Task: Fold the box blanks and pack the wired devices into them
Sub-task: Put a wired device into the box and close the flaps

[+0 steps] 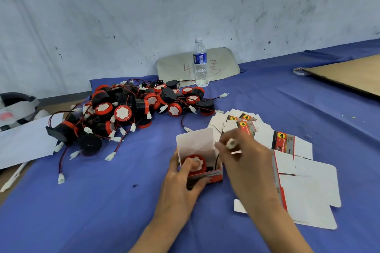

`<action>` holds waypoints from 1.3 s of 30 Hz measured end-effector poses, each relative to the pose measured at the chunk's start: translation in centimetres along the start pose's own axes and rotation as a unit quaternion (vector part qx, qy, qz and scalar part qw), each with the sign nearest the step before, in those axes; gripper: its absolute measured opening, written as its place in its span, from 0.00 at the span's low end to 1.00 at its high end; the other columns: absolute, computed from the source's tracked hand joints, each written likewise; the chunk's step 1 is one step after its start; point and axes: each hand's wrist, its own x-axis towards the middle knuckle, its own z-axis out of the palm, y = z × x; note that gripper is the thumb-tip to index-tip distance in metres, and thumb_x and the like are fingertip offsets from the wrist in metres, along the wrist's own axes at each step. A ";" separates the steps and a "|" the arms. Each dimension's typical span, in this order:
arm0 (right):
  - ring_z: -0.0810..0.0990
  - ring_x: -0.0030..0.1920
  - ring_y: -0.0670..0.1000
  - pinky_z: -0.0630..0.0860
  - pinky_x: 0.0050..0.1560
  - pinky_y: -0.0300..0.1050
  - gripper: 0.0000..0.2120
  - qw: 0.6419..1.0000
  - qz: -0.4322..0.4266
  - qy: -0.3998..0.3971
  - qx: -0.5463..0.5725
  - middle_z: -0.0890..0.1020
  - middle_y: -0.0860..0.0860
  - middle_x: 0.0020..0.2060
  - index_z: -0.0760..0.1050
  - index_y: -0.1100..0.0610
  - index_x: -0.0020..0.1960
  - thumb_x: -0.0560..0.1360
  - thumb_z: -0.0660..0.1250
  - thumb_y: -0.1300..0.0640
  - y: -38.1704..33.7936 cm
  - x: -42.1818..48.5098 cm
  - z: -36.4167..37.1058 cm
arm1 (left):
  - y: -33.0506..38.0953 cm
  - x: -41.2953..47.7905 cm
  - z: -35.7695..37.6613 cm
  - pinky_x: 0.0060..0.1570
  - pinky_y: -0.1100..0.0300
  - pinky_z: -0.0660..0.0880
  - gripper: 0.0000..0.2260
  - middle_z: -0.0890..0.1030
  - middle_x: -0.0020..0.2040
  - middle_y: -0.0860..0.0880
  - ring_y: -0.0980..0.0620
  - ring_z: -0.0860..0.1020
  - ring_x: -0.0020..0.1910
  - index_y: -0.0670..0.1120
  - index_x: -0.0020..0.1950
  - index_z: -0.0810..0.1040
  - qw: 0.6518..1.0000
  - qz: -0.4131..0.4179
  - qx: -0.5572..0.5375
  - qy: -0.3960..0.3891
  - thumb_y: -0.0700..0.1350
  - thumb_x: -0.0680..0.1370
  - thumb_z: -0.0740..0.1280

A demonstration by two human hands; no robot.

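Probably a small packing workshop: scuffed wall, blue-covered worktable, heap of wired devices, stacked box blanks.

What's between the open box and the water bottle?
Head view: from the open box toward the water bottle, the right end of the device pile with trailing red-black leads, then bare blue cloth.

We see bare blue-cloth desk at near left. A tangled heap of red-and-black wired devices blocks the far left, and fanned white cardboard box blanks crowd the right.
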 end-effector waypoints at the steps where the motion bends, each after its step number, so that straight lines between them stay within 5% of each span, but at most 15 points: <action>1: 0.80 0.34 0.49 0.72 0.35 0.35 0.11 0.999 0.010 0.024 0.018 0.79 0.46 0.33 0.72 0.52 0.39 0.72 0.72 0.64 0.1 0.1 -0.5 | -0.1 0.0 0.1 0.49 0.80 0.66 0.18 0.69 0.60 0.58 0.69 0.71 0.53 0.64 0.46 0.69 1.000 0.000 -0.001 0.003 0.46 0.72 0.75; 7: 0.76 0.37 0.43 0.70 0.40 0.26 0.08 0.998 -0.019 -0.053 0.014 0.83 0.48 0.40 0.79 0.56 0.48 0.75 0.67 0.68 0.8 0.0 -0.2 | -0.4 -0.4 0.3 0.48 0.81 0.66 0.11 0.66 0.59 0.59 0.75 0.67 0.54 0.58 0.51 0.75 1.000 0.002 -0.007 0.000 0.49 0.73 0.74; 11: 0.79 0.44 0.55 0.79 0.39 0.47 0.15 0.979 -0.118 -0.119 -0.117 0.82 0.50 0.38 0.80 0.59 0.50 0.66 0.74 0.71 0.9 -0.5 1.2 | -0.1 -0.7 0.2 0.50 0.74 0.72 0.12 0.65 0.64 0.61 0.65 0.73 0.53 0.63 0.55 0.72 1.000 -0.017 -0.010 -0.014 0.52 0.75 0.71; 15: 0.73 0.50 0.52 0.70 0.47 0.44 0.25 0.948 -0.137 -0.134 -0.252 0.83 0.45 0.35 0.79 0.55 0.48 0.53 0.80 0.66 1.2 -1.2 2.2 | 0.2 -0.8 0.2 0.50 0.75 0.73 0.14 0.63 0.64 0.62 0.65 0.75 0.51 0.65 0.55 0.70 1.000 -0.009 -0.009 -0.014 0.51 0.75 0.71; 17: 0.78 0.53 0.54 0.65 0.52 0.47 0.24 0.939 -0.120 -0.144 -0.288 0.84 0.46 0.37 0.78 0.55 0.45 0.51 0.79 0.67 1.5 -1.4 2.5 | 0.4 -0.8 0.2 0.51 0.68 0.76 0.12 0.64 0.65 0.60 0.62 0.76 0.53 0.62 0.55 0.73 1.000 -0.003 -0.012 -0.007 0.51 0.75 0.71; 19: 0.75 0.62 0.53 0.56 0.62 0.49 0.21 0.918 -0.086 -0.197 -0.333 0.83 0.47 0.48 0.76 0.56 0.52 0.62 0.77 0.63 1.4 -1.4 2.5 | 0.7 -0.9 0.0 0.54 0.60 0.76 0.11 0.63 0.67 0.58 0.57 0.76 0.56 0.57 0.56 0.75 1.000 -0.005 -0.005 -0.010 0.51 0.76 0.70; 21: 0.61 0.72 0.49 0.40 0.69 0.49 0.17 0.905 -0.055 -0.253 -0.339 0.75 0.45 0.62 0.66 0.54 0.64 0.76 0.62 0.60 2.0 -1.0 2.6 | 0.9 -1.0 0.0 0.56 0.56 0.76 0.11 0.61 0.70 0.56 0.54 0.75 0.60 0.56 0.58 0.74 1.000 -0.012 0.003 -0.024 0.52 0.76 0.69; 23: 0.59 0.72 0.47 0.35 0.71 0.50 0.16 0.910 -0.027 -0.277 -0.308 0.73 0.45 0.63 0.59 0.52 0.66 0.80 0.55 0.60 2.6 -0.4 2.7 | 1.0 -1.1 0.1 0.60 0.56 0.74 0.12 0.56 0.73 0.55 0.52 0.72 0.65 0.56 0.62 0.72 0.999 -0.010 0.021 -0.033 0.51 0.78 0.67; 27: 0.65 0.67 0.46 0.38 0.73 0.48 0.14 0.931 -0.014 -0.296 -0.214 0.75 0.42 0.45 0.53 0.48 0.64 0.82 0.52 0.57 2.5 0.1 2.9 | 0.8 -1.1 0.8 0.71 0.69 0.55 0.25 0.49 0.76 0.56 0.52 0.60 0.75 0.48 0.77 0.59 0.999 0.021 -0.005 -0.036 0.45 0.81 0.61; 30: 0.65 0.66 0.47 0.38 0.72 0.47 0.07 0.942 -0.023 -0.295 -0.159 0.70 0.39 0.46 0.53 0.46 0.60 0.83 0.49 0.52 2.7 -0.1 2.6 | 0.6 -1.2 1.0 0.66 0.77 0.47 0.28 0.50 0.72 0.58 0.55 0.55 0.74 0.42 0.78 0.53 0.999 0.016 -0.025 -0.025 0.43 0.81 0.60; 32: 0.64 0.66 0.47 0.40 0.73 0.47 0.10 0.944 -0.026 -0.298 -0.137 0.71 0.40 0.45 0.53 0.47 0.64 0.83 0.48 0.51 2.8 -0.2 2.6 | 0.4 -1.1 1.2 0.68 0.75 0.49 0.29 0.49 0.73 0.58 0.53 0.56 0.75 0.47 0.79 0.52 0.998 0.021 -0.052 -0.014 0.44 0.80 0.61; 35: 0.66 0.65 0.49 0.46 0.73 0.48 0.15 0.946 -0.031 -0.288 -0.147 0.74 0.42 0.44 0.52 0.49 0.69 0.83 0.47 0.51 2.9 -0.3 2.9 | 0.3 -1.2 1.6 0.73 0.62 0.56 0.21 0.35 0.77 0.58 0.55 0.48 0.77 0.64 0.69 0.68 0.999 0.035 -0.009 -0.005 0.46 0.79 0.65; 39: 0.69 0.61 0.50 0.54 0.72 0.48 0.17 0.952 -0.041 -0.273 -0.135 0.74 0.43 0.48 0.51 0.49 0.70 0.83 0.48 0.53 3.2 -0.3 3.0 | 0.6 -1.4 1.3 0.70 0.53 0.64 0.12 0.35 0.78 0.55 0.53 0.46 0.78 0.59 0.58 0.79 0.996 0.069 0.038 0.040 0.46 0.76 0.70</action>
